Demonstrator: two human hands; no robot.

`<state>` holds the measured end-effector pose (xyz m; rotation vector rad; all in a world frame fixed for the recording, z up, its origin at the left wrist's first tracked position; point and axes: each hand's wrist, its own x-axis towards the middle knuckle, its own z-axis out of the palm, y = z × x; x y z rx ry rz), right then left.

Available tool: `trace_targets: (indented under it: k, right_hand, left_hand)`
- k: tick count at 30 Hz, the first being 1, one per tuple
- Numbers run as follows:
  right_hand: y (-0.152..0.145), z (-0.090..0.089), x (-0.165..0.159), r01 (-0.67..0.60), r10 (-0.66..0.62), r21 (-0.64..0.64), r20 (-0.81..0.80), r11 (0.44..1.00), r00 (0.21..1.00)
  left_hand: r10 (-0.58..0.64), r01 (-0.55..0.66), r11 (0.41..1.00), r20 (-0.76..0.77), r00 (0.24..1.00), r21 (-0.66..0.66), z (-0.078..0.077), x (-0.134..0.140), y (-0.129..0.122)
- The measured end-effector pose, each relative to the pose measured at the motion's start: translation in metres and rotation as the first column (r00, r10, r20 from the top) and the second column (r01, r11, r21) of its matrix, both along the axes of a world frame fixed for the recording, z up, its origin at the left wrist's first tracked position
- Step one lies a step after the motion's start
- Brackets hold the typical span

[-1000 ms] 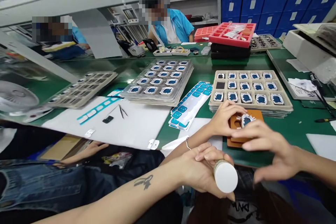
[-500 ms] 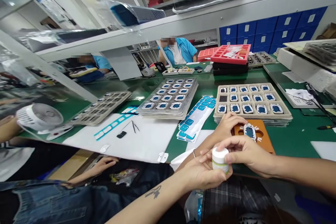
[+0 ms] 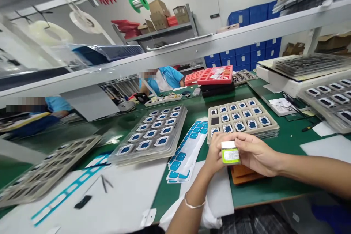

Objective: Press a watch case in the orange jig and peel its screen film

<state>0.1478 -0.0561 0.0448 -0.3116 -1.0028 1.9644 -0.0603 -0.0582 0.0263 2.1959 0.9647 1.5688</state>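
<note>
A small round jar (image 3: 230, 152) with a white lid and a white-and-green label is held upright in front of me, its label facing me. My right hand (image 3: 255, 153) grips it from the right, thumb near the lid. From the left, my left hand (image 3: 215, 151), with a bracelet on the wrist, is curled against the jar; most of its fingers are hidden. Partly covered by my hands, an orange fixture (image 3: 244, 176) lies on the green table (image 3: 274, 186). Just beyond is a beige tray (image 3: 270, 126) of white-framed parts with dark blue centres.
Blue sticker sheets (image 3: 189, 150) lie left of my hands. Farther left are a clear tray stack (image 3: 153, 135), tweezers (image 3: 105, 183) on a white mat (image 3: 131, 186), and another tray (image 3: 55, 164). Red trays (image 3: 216, 76) stand behind; a person in blue (image 3: 164, 78) sits across.
The other person's hand that held the jar has left. My left hand has moved from the orange fixture to the jar, which my right hand still grips. My view has swung right.
</note>
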Motion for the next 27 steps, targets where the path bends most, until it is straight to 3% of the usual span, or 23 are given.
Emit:
trace_targets:
  k: [3, 5, 8, 13, 18, 27]
  right_hand:
    - [0.011, 0.002, 0.01, 0.026, -0.025, 0.044, -0.017, 0.999, 1.0]
    - [0.019, -0.002, 0.013, 0.032, -0.031, 0.04, -0.027, 0.999, 0.999]
    - [0.031, -0.015, 0.012, -0.018, 0.018, -0.002, 0.012, 1.0, 1.0]
    - [0.039, -0.035, 0.01, -0.07, 0.077, -0.071, 0.1, 0.995, 0.992]
    - [0.038, -0.033, 0.012, -0.055, 0.067, -0.096, 0.125, 0.994, 0.99]
    - [0.037, -0.033, 0.011, -0.098, 0.114, -0.119, 0.139, 0.988, 0.984]
  left_hand:
    - [-0.085, 0.075, 0.985, 0.056, 0.995, 0.156, -0.022, 0.038, 0.046]
    - [-0.11, 0.092, 0.969, 0.066, 0.992, 0.228, -0.033, 0.045, 0.058]
    - [-0.092, 0.082, 0.962, 0.029, 0.995, 0.259, -0.038, 0.042, 0.054]
    - [-0.096, 0.085, 0.959, 0.026, 0.995, 0.269, -0.031, 0.045, 0.045]
    - [-0.115, 0.098, 0.942, 0.033, 0.993, 0.321, -0.027, 0.052, 0.047]
    - [-0.092, 0.092, 0.954, -0.012, 0.996, 0.287, -0.025, 0.05, 0.039]
